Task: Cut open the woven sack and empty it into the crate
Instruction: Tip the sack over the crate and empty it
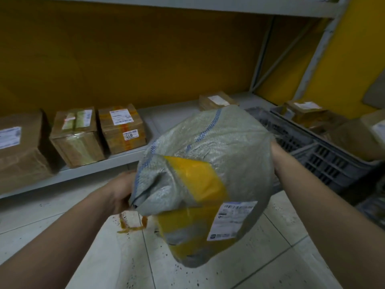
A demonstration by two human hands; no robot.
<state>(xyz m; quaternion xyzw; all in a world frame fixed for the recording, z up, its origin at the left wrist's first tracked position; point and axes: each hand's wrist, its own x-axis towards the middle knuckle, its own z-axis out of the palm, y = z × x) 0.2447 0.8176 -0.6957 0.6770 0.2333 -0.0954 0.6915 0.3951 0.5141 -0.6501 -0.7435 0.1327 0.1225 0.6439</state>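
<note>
A bulging grey woven sack (210, 147) with blue stripes, yellow tape and a white shipping label hangs in the air at the centre of the head view, above the tiled floor. My left hand (121, 191) grips its bunched lower-left corner, with a loose strip of yellow tape dangling just below it. My right hand (278, 161) holds the sack's right side, mostly hidden behind it. The dark grey slatted plastic crate (325, 163) stands to the right, just beyond the sack, with cardboard parcels inside it.
A low grey shelf (87, 170) along the yellow wall carries several taped cardboard boxes (121, 128) on the left and a flat parcel (216, 100) further back. Shelf uprights (318, 46) rise at the right. The speckled white floor tiles (208, 268) lie below.
</note>
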